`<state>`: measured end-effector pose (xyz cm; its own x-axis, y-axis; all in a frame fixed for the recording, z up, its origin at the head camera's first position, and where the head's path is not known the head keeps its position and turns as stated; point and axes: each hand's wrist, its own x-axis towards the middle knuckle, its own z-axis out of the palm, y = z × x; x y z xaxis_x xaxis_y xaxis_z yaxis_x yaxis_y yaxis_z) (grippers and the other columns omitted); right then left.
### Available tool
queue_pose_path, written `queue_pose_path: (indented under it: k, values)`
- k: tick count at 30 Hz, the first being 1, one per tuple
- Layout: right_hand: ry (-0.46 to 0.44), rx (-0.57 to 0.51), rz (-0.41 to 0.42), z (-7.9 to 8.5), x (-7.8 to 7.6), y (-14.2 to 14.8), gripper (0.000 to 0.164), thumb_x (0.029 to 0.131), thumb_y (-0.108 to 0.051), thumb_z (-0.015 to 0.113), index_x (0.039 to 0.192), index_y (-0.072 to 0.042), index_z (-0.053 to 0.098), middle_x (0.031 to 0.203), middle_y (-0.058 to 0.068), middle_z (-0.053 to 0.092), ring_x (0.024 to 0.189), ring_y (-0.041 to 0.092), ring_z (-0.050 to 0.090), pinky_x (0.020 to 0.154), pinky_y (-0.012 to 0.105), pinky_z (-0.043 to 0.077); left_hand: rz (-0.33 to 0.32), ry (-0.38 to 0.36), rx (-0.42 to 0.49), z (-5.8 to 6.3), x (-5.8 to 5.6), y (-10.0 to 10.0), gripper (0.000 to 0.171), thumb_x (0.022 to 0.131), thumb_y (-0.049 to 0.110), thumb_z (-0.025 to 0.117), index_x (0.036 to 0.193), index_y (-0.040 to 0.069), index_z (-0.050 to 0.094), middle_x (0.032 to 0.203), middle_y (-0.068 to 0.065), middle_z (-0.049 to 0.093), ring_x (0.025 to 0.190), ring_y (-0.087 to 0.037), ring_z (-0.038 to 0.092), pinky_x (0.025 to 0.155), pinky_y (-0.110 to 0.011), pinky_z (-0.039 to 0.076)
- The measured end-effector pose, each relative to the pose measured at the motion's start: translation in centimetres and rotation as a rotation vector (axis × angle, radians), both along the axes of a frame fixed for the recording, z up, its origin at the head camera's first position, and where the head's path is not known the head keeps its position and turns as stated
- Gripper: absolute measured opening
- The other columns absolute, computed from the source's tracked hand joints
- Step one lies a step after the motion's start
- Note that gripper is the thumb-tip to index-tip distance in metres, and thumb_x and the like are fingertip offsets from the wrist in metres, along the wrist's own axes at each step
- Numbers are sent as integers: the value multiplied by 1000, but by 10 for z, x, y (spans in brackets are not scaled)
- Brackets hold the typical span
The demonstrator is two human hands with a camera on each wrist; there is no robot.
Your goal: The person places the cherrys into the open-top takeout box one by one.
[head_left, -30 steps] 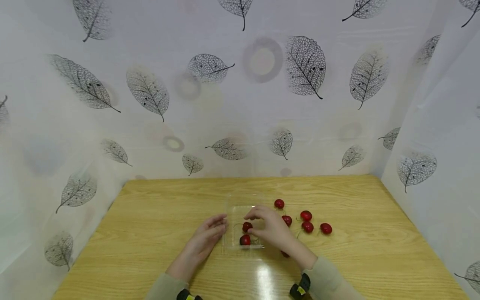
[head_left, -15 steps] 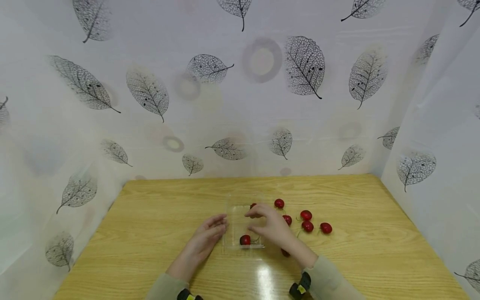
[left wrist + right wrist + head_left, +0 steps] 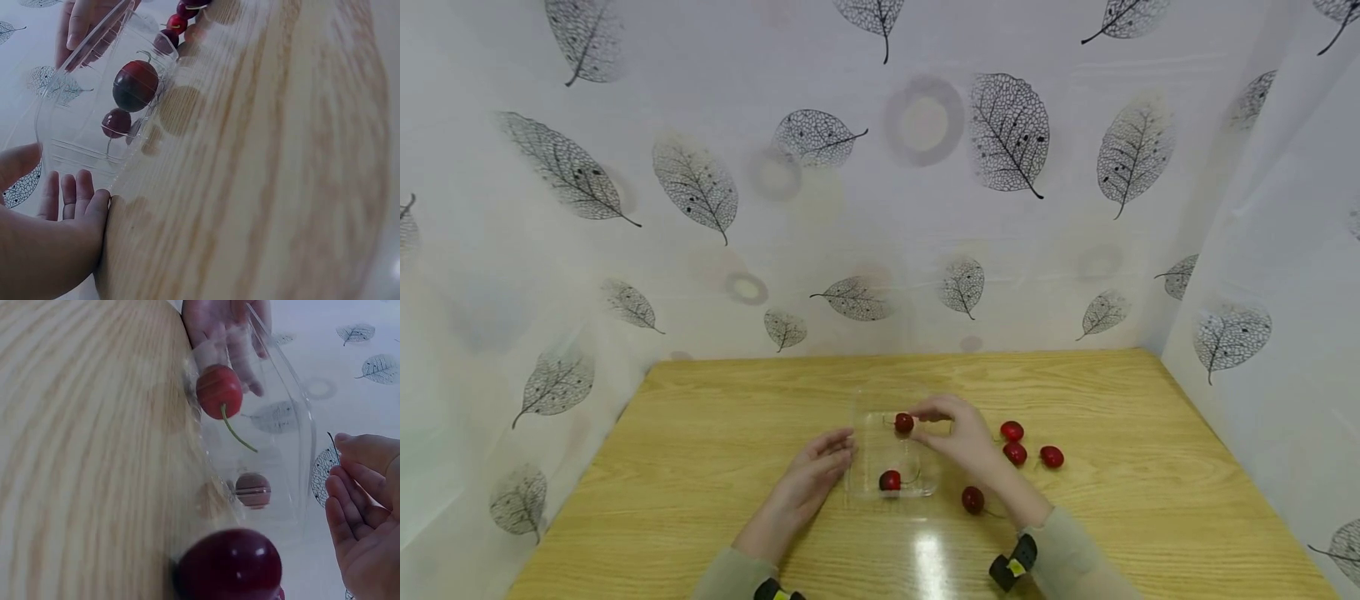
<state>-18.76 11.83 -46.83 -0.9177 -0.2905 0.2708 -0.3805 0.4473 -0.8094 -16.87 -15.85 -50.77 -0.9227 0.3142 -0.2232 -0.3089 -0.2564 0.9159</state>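
Note:
A clear plastic container (image 3: 868, 492) stands on the wooden table, holding two red cherries. One cherry (image 3: 890, 481) lies near its front wall with a green stem (image 3: 240, 433). Farther back, the other cherry (image 3: 904, 423) is just left of my right fingertips in the head view. My right hand (image 3: 951, 433) is over the container's right side, thumb and fingers apart, with nothing seen between them. In the right wrist view this hand (image 3: 369, 519) hangs beside the container wall. My left hand (image 3: 816, 475) rests at the left wall with fingers fairly straight (image 3: 69, 194).
A dark cherry (image 3: 973, 500) lies on the table right of the container's front corner. Farther right are three more cherries, one of them (image 3: 1052, 457) outermost. A leaf-printed white sheet (image 3: 880, 208) walls in the back and sides of the table (image 3: 737, 400).
The cherry by my right fingers has gone from mid-container to farther back. My right hand has drawn back to the right, covering two loose cherries and uncovering the front one. My left hand stays.

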Motion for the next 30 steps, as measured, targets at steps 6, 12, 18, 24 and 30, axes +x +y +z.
queue_pose_path:
  k: [6, 12, 18, 24, 30]
  values:
    - [-30, 1, -56, 5, 0, 14, 29, 90, -3, 82, 119, -5, 77, 118, 10, 76, 108, 32, 71, 96, 55, 59, -10, -15, -5, 1, 0, 0, 56, 106, -3, 52, 157, -14, 31, 127, 1, 57, 117, -4, 60, 101, -15, 51]
    - [-57, -39, -88, 8, -3, 32, 29, 93, -6, 81, 122, -4, 75, 117, 18, 75, 108, 38, 70, 99, 58, 58, -12, -12, -2, 2, 0, 0, 58, 105, -3, 51, 157, -15, 29, 126, 2, 57, 118, -4, 60, 102, -14, 51]
    - [-34, -73, -113, 7, -5, 50, 29, 94, -6, 80, 122, -2, 75, 116, 20, 75, 106, 32, 72, 102, 54, 58, -8, -13, 1, 2, 0, 1, 57, 105, -3, 52, 157, -15, 30, 125, 2, 57, 117, -4, 60, 101, -14, 51]
    - [9, -45, -183, 8, -4, 68, 27, 93, -6, 81, 120, -3, 76, 116, 16, 77, 102, 12, 72, 102, 32, 58, -3, -17, 13, -1, -1, 0, 55, 105, -4, 51, 156, -15, 32, 123, 4, 58, 117, -4, 61, 101, -14, 51]
    - [-40, -92, -205, 8, 0, 87, 27, 96, -6, 78, 122, 0, 74, 120, 23, 74, 100, -6, 66, 98, 13, 52, 4, -13, 17, -2, -2, 0, 52, 105, -5, 51, 154, -14, 36, 121, 5, 59, 116, -3, 62, 101, -15, 52]
